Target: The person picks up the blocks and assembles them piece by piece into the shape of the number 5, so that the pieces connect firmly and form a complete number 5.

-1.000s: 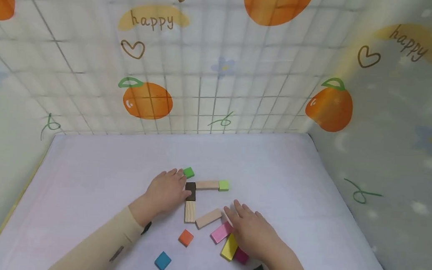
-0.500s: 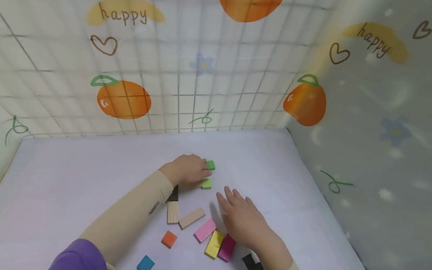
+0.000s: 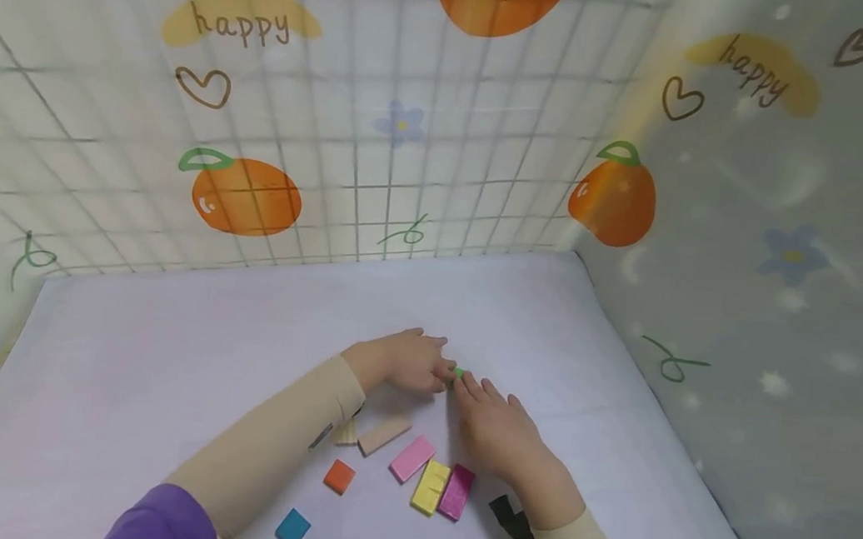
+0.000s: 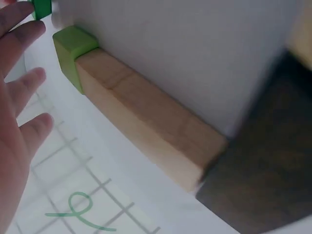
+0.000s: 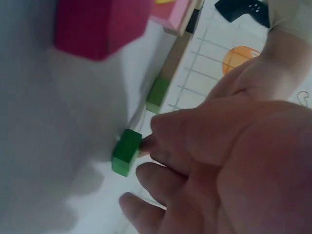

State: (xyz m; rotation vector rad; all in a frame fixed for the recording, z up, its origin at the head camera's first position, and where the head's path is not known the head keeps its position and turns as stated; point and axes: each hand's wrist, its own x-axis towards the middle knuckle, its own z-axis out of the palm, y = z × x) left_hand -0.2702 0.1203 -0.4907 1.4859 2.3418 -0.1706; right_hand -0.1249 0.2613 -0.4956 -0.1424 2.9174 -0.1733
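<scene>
At the centre of the head view, my left hand (image 3: pixel 412 360) pinches a small green block (image 3: pixel 458 372) at its fingertips, the other fingers spread. In the right wrist view, a left fingertip meets the side of the green block (image 5: pixel 126 152). My right hand (image 3: pixel 499 429) has its fingers extended, their tips right by that block. Below the left hand lies a light green block (image 4: pixel 73 46), end to end with a plain wooden block (image 4: pixel 146 107). This wooden block meets a dark block (image 4: pixel 263 165); all three are hidden in the head view by the left hand and sleeve.
Nearer lie another plain wooden block (image 3: pixel 385 437), a pink block (image 3: pixel 412 459), a yellow block (image 3: pixel 430 487) and a magenta block (image 3: pixel 457 493). An orange block (image 3: pixel 339 477) and a blue block (image 3: pixel 293 529) lie apart on the white tabletop (image 3: pixel 170 351). Patterned curtains (image 3: pixel 337 113) stand behind.
My left hand has gone from the dark block to the green block and brought it right and nearer, up to the right fingertips. The right hand has shifted slightly. The head view has turned right.
</scene>
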